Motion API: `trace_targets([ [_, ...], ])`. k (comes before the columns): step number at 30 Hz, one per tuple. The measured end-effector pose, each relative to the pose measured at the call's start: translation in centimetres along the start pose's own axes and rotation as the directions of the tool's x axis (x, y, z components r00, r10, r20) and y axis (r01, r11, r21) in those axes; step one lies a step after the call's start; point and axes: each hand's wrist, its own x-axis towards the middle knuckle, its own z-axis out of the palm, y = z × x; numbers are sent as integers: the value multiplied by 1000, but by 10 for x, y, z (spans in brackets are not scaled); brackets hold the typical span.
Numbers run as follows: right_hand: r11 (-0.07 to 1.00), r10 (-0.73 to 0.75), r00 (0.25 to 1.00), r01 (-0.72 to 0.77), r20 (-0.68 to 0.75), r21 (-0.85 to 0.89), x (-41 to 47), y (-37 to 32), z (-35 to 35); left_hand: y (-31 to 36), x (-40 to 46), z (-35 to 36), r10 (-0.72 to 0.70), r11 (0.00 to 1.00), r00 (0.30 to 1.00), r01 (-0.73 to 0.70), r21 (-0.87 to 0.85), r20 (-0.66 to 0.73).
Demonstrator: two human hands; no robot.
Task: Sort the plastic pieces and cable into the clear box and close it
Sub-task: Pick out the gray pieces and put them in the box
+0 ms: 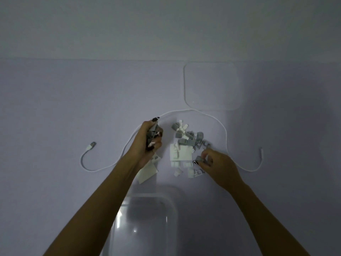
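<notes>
A pile of grey and white plastic pieces (186,143) lies on the lilac table. My left hand (147,145) is left of the pile, closed on a bunch of grey pieces (154,133). My right hand (215,163) rests at the pile's right front, pinching one grey piece (199,159). A white cable (191,110) arcs behind the pile, its USB plug (92,145) at the left and its other end (261,150) at the right. The clear box (144,224) stands open near me, between my forearms. Its clear lid (211,85) lies flat behind the cable.
A white card-like piece (147,170) lies partly under my left wrist. The table's far edge meets a pale wall (166,24) at the back.
</notes>
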Motion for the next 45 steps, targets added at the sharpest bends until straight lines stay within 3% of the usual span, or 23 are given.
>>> trace_targets([
  [3, 915, 122, 991, -90, -57, 394, 0, 0, -1, -2, -4, -2, -12, 987, 1000, 14, 157, -11],
  [4, 809, 178, 984, -146, 0, 569, 2, -3, -4, -1, -6, -4, -6, 978, 1000, 10, 208, -22],
  [6, 498, 214, 964, -246, 157, 831, 6, -6, -13, 0, -6, -2, -21, 971, 1000, 25, 236, -20],
  [8, 233, 150, 948, -310, 281, 922, 12, -9, -20, 2, -7, 0, -50, 984, 999, 50, 171, -2],
  [10, 42, 56, 934, -354, 352, 934, 17, -14, -26, 2, -6, 2, -69, 993, 997, 65, 97, 44],
  [13, -92, 24, 932, -359, 363, 929, 24, -17, -39, 3, -3, 10, -80, 994, 986, 67, 92, 148],
  [15, -64, 78, 939, -329, 334, 942, 28, -12, -49, 4, -1, 15, -76, 993, 976, 56, 102, 206],
  [17, 88, 136, 948, -300, 287, 950, 31, -6, -57, 7, 2, 20, -78, 993, 967, 53, 106, 243],
  [19, 472, 214, 963, -250, 165, 846, 33, 1, -60, 8, 5, 23, -81, 992, 958, 52, 112, 274],
  [21, 816, 198, 980, -171, 11, 553, 34, 7, -59, 9, 8, 25, -80, 993, 952, 49, 110, 294],
  [23, 936, 105, 994, -85, -41, 343, 36, 8, -54, 9, 13, 27, -80, 991, 953, 44, 125, 293],
  [28, 992, 121, 992, -122, 29, 44, 46, 7, -36, 5, 20, 32, -100, 976, 966, 49, 211, 237],
  [30, 992, 123, 992, -123, 13, 0, 46, 6, -32, 4, 19, 34, -118, 971, 976, 75, 225, 183],
  [37, 993, 105, 994, -104, -22, 48, 46, 9, -30, -4, 21, 34, -133, 964, 990, 116, 241, 56],
  [41, 971, 122, 992, -115, -19, 212, 43, 13, -37, -6, 17, 36, -86, 922, 996, 87, 377, -20],
  [45, 902, 186, 981, -148, -55, 404, 39, 13, -48, -9, 15, 38, 41, 792, 993, 36, 610, -112],
])
